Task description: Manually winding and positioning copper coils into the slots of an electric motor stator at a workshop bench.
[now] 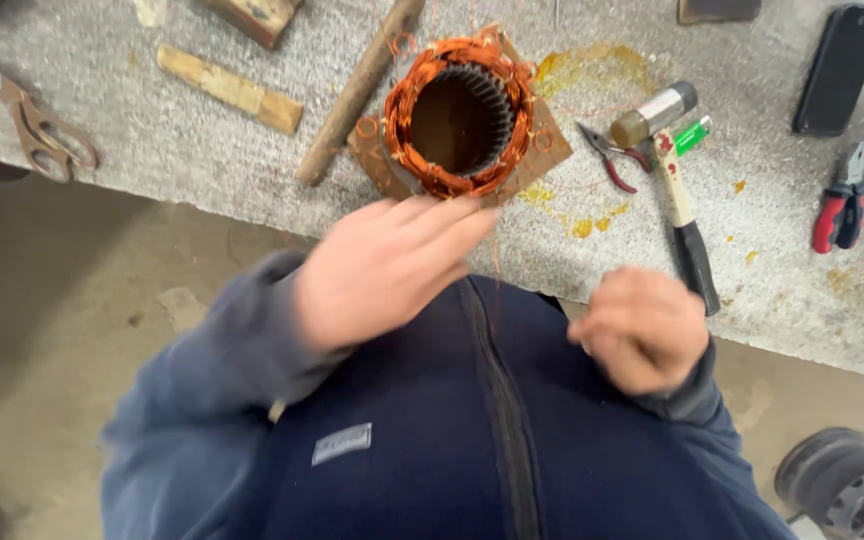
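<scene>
Stator core (pixel 459 115) with copper windings sits on a brown backing sheet (pixel 542 150) on the worktop (pixel 152 170), close to the near edge, bore facing up. Loose copper wire loops lie around it.

Left hand (pixel 387 265): fingers straight and together, palm flat, tips right at the stator's near rim. Blurred, so can't tell if it actually touches. Holding nothing visible.

Right hand (pixel 642 325): curled into a loose fist off the near edge of the worktop, over the jacket. Can't tell if it pinches a wire; thin copper strands show between the hands.

Around the stator:
- wooden stick (pixel 357 92) just left, angled toward the far edge
- wood block (pixel 230 88) further left
- rusty scissors (pixel 44 128) at the left edge
- mallet (pixel 674 175) to the right, handle pointing at the near edge
- small pliers (pixel 607 155) and green lighter (pixel 694 133) beside the mallet
- red-handled cutters (pixel 842 208) and dark phone (pixel 839 68) toward the right edge
</scene>
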